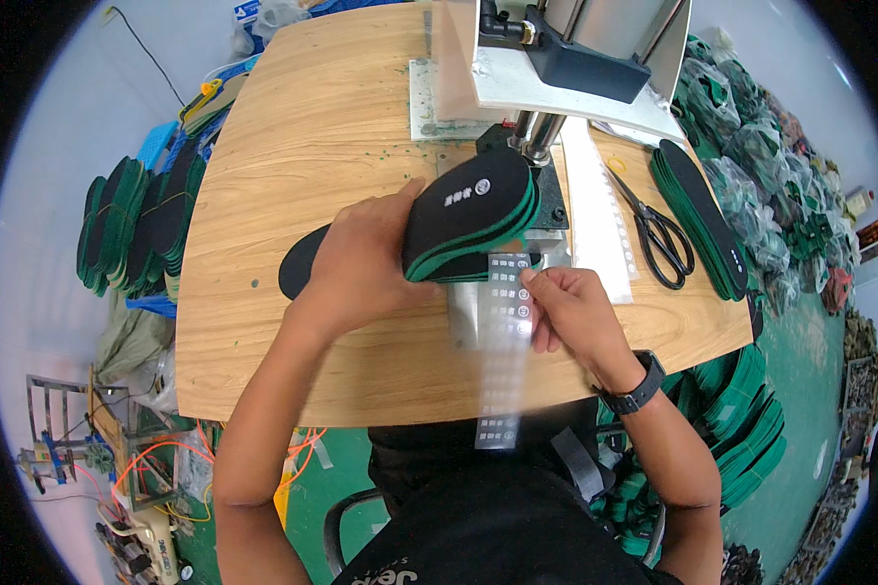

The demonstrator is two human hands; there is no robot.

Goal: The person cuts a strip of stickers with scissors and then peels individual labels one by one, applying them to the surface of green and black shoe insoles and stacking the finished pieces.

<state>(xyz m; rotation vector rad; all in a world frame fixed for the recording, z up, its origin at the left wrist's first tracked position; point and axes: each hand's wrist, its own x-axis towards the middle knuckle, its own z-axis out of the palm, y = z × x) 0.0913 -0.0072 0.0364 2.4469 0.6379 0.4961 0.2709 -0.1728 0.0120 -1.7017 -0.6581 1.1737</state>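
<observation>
Wooden table (pixel 254 322) is carrying a press (pixel 576 68); mid-table, the half-curled left hand (pixel 363 258) is gripping stacked insoles (pixel 470 213); the right hand (pixel 578 310) is pinching a clear printed strip (pixel 505 304) that is reaching past the near edge.

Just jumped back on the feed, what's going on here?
A person's left hand holds black-and-green insoles in front of a metal machine. The right hand pinches a clear printed strip near its upper end; its lower part hangs past the table edge. Scissors and another insole stack lie to the right.
</observation>
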